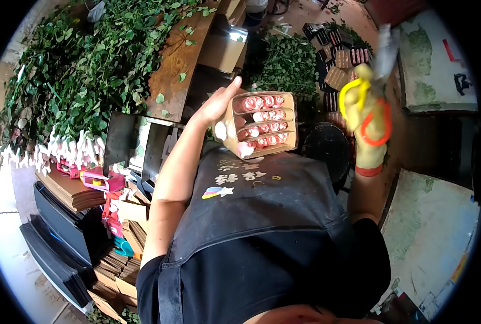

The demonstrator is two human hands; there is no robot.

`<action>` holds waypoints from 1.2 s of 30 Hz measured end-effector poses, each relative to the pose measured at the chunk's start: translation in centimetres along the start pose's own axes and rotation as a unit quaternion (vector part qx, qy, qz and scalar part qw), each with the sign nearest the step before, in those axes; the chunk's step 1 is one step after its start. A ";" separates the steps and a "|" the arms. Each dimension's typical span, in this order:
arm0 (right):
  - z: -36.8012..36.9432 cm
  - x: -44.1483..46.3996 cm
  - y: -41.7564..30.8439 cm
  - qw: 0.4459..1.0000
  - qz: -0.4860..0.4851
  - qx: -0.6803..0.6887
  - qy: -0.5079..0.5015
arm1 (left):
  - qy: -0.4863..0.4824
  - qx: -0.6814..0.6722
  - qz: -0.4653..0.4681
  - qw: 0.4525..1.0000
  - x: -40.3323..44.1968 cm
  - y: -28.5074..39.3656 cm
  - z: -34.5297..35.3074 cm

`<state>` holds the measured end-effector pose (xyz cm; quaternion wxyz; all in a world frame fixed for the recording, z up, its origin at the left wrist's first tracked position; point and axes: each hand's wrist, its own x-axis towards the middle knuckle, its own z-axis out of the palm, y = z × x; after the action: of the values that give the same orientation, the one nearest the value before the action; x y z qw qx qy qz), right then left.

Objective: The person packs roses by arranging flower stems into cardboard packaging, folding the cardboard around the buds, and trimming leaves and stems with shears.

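A cardboard-wrapped bundle of pink roses [268,115], in several rows parted by cardboard strips, is held against the front of the dark apron [262,181]. My bare left hand [222,102] grips the bundle along its left side, thumb pointing up. Out to the right, my right hand [365,110] wears a yellow glove and is closed on a tool with yellow and orange loop handles, which look like scissors [387,53]. Their blades point up and are blurred.
Leafy stems [94,59] cover a wooden table [178,59] at left. Flat cardboard [70,189] and black sheets [62,232] stand below. A pink tape dispenser [103,179] lies nearby. More rose bundles [338,78] sit on the floor beyond a black round stool [326,148].
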<state>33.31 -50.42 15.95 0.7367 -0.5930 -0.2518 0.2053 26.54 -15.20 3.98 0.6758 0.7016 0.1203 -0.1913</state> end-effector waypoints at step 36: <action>24.0 19.8 23.3 0.884 0.336 -0.015 -0.325 | 0.611 0.226 0.333 0.681 -16.0 -4.0 -10.6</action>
<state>34.09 -15.14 -0.19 0.4916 -0.5527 -0.2663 0.6180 11.55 -3.00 7.38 0.2922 0.7878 0.2178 0.4966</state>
